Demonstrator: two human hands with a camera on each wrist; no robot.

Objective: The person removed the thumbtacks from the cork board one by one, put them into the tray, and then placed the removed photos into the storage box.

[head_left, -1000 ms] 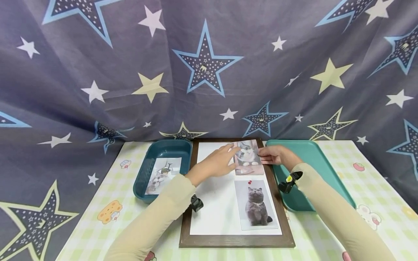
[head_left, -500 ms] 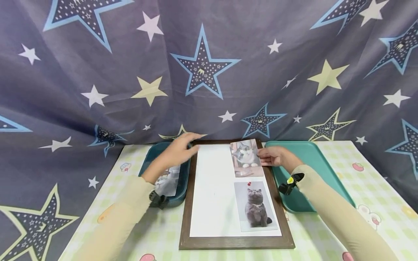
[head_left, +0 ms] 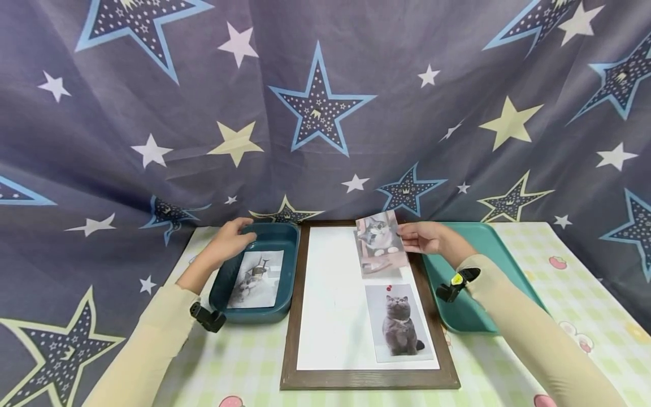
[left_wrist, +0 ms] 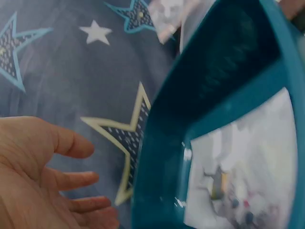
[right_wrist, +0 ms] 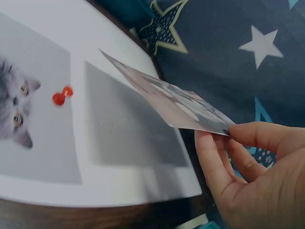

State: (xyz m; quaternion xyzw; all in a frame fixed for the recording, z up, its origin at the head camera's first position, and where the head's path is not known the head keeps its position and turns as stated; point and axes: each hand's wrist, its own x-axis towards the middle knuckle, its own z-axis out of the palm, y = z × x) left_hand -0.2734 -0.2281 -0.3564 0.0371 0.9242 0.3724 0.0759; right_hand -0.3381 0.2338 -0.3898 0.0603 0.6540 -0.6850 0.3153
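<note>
My right hand (head_left: 427, 237) pinches the right edge of a photo of a grey-and-white cat (head_left: 377, 237). In the right wrist view this photo (right_wrist: 176, 102) is lifted off the white board (head_left: 330, 316) at a tilt, its shadow below. Lower on the board lies a photo of a grey cat (head_left: 399, 333), with a red pushpin (head_left: 389, 288) near its top. My left hand (head_left: 229, 243) is at the upper left rim of a dark teal bin (head_left: 290, 277), fingers loosely bent and holding nothing. Inside the bin lies a whitish photo print (head_left: 256, 282), blurred in the left wrist view.
A brown wooden frame (head_left: 368, 380) borders the board. To its right lies a green tray (head_left: 473, 316), partly behind my right forearm. A checked tablecloth (head_left: 244, 362) covers the table, and a starry curtain (head_left: 325, 181) hangs behind it.
My left hand has left the cat photo and travelled left, over the bin to its far left side. My right hand has raised and tilted the cat photo off the board.
</note>
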